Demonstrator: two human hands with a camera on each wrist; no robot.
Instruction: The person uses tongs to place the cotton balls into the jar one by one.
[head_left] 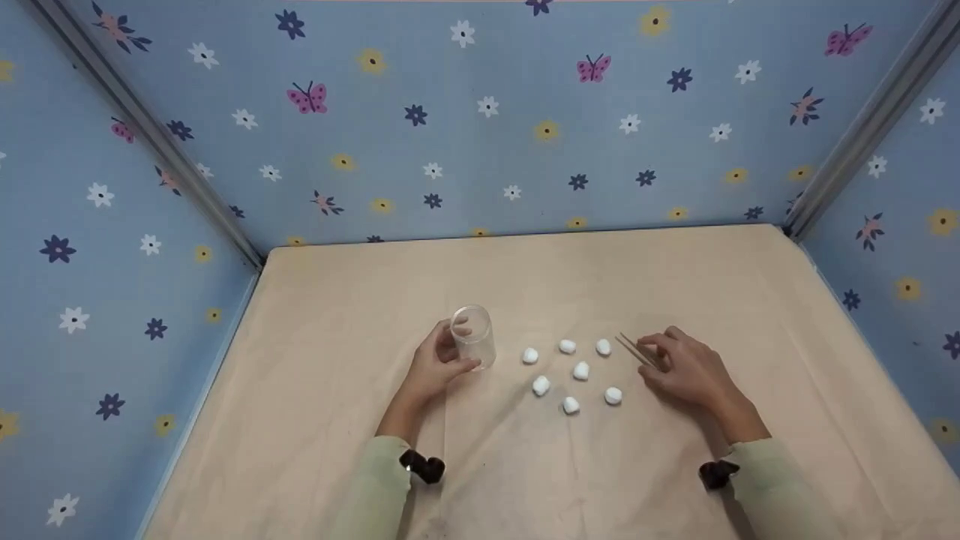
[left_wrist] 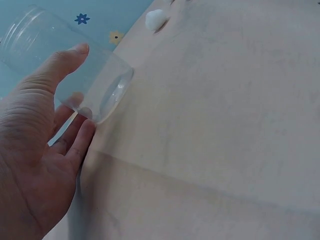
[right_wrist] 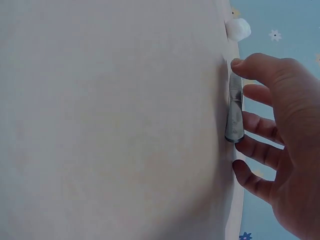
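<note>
Clear cyl. cup (head_left: 484,348), ridged tweezers (right_wrist: 234,115), prob. metal, rounded white balls (head_left: 581,371)

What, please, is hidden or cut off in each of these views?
Head: rear end of the tweezers, behind the right hand.
Head: sleeves, cut off by the bottom edge.
Left wrist: part of the left hand, beyond the left edge.
Right wrist: part of the right hand, beyond the right edge.

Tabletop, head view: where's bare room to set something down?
Bare: behind the white balls, up to the back wall; left of the left hand; in front, between the sleeves. Crowded: the middle, white balls between clear cup and tweezers.
</note>
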